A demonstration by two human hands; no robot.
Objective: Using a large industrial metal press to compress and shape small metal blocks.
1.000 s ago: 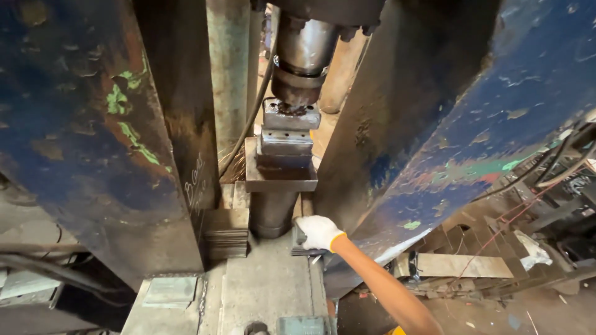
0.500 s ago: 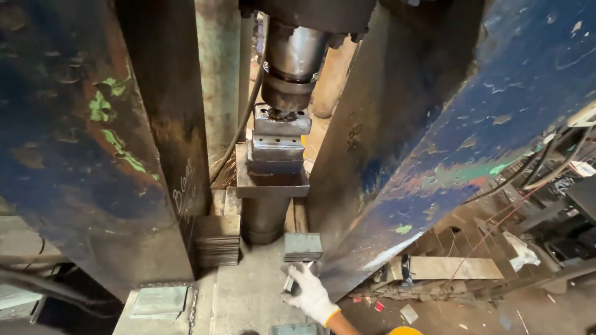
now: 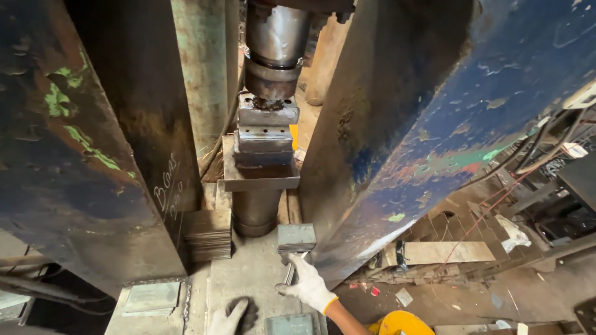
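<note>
My right hand (image 3: 308, 284), in a white glove, is low at the front of the press bed (image 3: 248, 279) and grips a thin metal bar (image 3: 290, 269). The bar points up at a small stack of square steel plates (image 3: 297, 236) lying on the bed beside the press column (image 3: 256, 211). My left hand (image 3: 227, 317), also gloved, rests flat on the bed at the bottom edge with its fingers spread and holds nothing. Above the column hangs the steel ram (image 3: 274, 49) with its block tooling (image 3: 267, 133).
Two heavy painted frame walls, a dark left frame wall (image 3: 81, 155) and a blue right frame wall (image 3: 434, 124), close in the bed. A taller plate stack (image 3: 208, 234) stands at the left. Loose flat plates (image 3: 151, 296) lie at the front. Scrap, boards and cables (image 3: 472, 248) fill the floor to the right.
My right hand has drawn back from the small plate stack by the column toward me. My left hand has come into view on the bed. The view has tilted down a little.
</note>
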